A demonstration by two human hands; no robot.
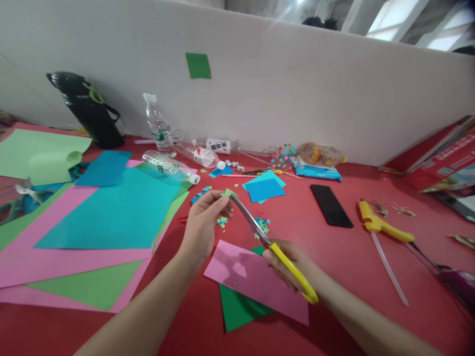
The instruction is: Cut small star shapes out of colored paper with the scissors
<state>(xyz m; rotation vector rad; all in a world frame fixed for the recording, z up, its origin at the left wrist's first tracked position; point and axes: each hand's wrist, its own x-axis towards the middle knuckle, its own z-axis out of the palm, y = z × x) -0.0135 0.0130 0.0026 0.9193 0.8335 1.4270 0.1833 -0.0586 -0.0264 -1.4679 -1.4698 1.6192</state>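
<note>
My left hand pinches a small light green piece of paper between thumb and fingers. In my right hand is a pair of scissors with yellow handles, its blades pointing up and left, with the tips at the green paper. Whether the blades are parted is too small to tell. Beneath the hands lie a pink sheet with faint drawn marks and a dark green sheet partly under it. Small blue and green paper stars are scattered on the red table close to the scissors.
On the left are large coloured sheets and a black flask. Plastic bottles lie near the wall, one standing. Blue squares, a phone, a yellow glue gun and a snack packet occupy the middle and right.
</note>
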